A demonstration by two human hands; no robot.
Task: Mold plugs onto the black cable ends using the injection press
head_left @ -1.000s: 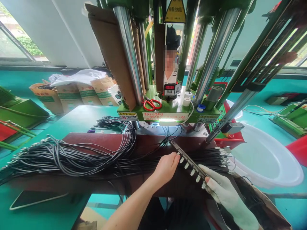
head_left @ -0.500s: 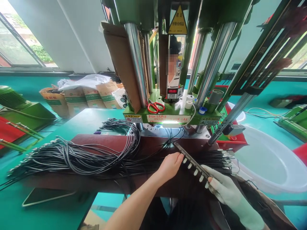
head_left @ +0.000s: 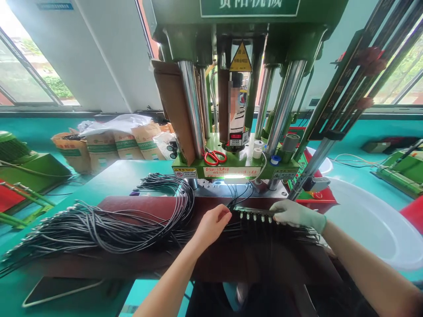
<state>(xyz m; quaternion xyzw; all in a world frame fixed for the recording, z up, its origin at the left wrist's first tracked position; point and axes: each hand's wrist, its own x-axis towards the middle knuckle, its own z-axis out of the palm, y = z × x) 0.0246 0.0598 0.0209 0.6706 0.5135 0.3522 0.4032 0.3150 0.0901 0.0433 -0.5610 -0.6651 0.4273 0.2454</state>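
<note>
Black cables [head_left: 132, 235] lie across the dark red board [head_left: 224, 264], their left ends over the green table [head_left: 112, 176].

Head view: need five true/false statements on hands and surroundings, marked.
1. The white-gloved right hand grips the dark metal bar. True.
2. Both hands are gloved. False: the left hand is bare.
3. Red-handled scissors lie on the green metal machine. True.
4. The white oval plastic tub stands left of the machine. False: it stands right of it.
5. Long black cables lie on the person's left. True.
</note>
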